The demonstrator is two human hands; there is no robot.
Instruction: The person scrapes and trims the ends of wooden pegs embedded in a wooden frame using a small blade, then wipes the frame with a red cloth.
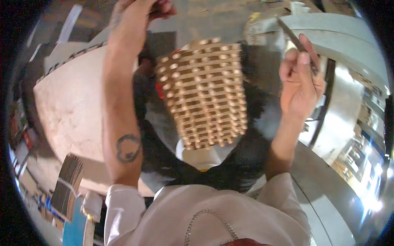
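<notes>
A thin, dark, narrow strip, perhaps a blade or a slat, is pinched between the thumb and fingers of my right hand, raised at the right. It points up and to the left. My left arm reaches far forward, and my left hand is dark and partly cut off at the upper edge, so its fingers do not show clearly. Between my knees, apart from both hands, stands a tan lattice of many parallel slats with rounded light knobs in rows. Its material is hard to tell.
To my left lies a large pale board with a dark notched edge. Near it stands a tied bundle of thin brown sheets beside a blue panel. A pale rounded container shows under the lattice. Grey surfaces run along my right.
</notes>
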